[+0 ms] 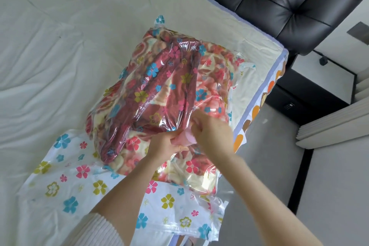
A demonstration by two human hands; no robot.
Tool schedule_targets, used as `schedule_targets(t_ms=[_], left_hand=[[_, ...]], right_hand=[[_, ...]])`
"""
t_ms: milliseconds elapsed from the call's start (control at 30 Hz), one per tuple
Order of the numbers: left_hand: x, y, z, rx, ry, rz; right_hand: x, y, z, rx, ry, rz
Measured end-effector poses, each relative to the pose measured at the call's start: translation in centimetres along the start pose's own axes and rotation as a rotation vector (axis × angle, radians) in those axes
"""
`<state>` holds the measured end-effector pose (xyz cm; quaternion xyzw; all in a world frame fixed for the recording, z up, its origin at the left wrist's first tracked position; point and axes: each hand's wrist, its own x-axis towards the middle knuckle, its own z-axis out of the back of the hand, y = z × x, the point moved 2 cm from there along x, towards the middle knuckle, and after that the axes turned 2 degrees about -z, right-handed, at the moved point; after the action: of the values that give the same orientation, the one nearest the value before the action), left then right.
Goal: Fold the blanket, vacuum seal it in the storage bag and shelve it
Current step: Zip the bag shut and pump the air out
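So we had the blanket (pixel 159 94) stuffed inside the flowery storage bag (pixel 65 181), lying on the white bed (pixel 50 46) toward its 3 o'clock edge. Our left hand (pixel 165 146) and right hand (pixel 211 134) were both curled, pinching a pink valve (pixel 186 138) on the bag's top.

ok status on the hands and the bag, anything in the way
Left hand and right hand both gripping pink valve cap on storage bag. Blanket inside, bag still puffy. Nothing in the way on the bed.
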<state>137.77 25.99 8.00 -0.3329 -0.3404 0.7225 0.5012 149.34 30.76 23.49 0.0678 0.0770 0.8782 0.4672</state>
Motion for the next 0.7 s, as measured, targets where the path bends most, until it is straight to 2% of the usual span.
schedule_targets(t_ms=[33, 100, 167, 200, 233, 300, 367, 433, 500, 567, 667, 700], left_hand=[[0.2, 0.3, 0.1, -0.023, 0.004, 0.007], [0.5, 0.8, 0.3, -0.026, 0.026, 0.021], [0.5, 0.7, 0.3, -0.012, 0.030, 0.028], [0.4, 0.5, 0.3, -0.012, 0.024, 0.028], [0.4, 0.5, 0.2, -0.020, 0.020, 0.039], [0.3, 0.6, 0.4, -0.031, 0.027, 0.078], [0.2, 0.8, 0.7, -0.042, 0.005, 0.075], [0.4, 0.9, 0.8, -0.049, -0.021, 0.034], [0.5, 0.8, 0.7, -0.029, -0.015, 0.003], [0.5, 0.7, 0.7, -0.013, -0.012, 0.004], [0.2, 0.5, 0.6, -0.025, 0.005, 0.042], [0.1, 0.4, 0.6, -0.031, 0.030, 0.051]], right_hand=[[0.1, -0.2, 1.8, 0.068, -0.070, 0.025], [0.1, 0.3, 6.9, 0.232, -0.339, 0.027], [-0.1, 0.0, 7.2, 0.337, -0.605, -0.050], [-0.5, 0.0, 5.5, 0.355, -0.599, -0.075], [-0.6, 0.2, 3.1, 0.331, -0.524, -0.062], [-0.2, 0.7, -1.3, 0.193, -0.232, 0.012], [0.3, 0.9, -1.2, 0.107, -0.175, 0.062], [0.5, 1.2, 2.7, 0.164, -0.308, 0.100], [-0.2, 1.5, 6.2, 0.231, -0.565, 0.080], [-0.6, 1.2, 4.8, 0.237, -0.603, 0.019], [-0.3, 0.9, -2.6, 0.105, -0.180, 0.053], [0.2, 0.5, -3.6, 0.064, -0.122, 0.072]])
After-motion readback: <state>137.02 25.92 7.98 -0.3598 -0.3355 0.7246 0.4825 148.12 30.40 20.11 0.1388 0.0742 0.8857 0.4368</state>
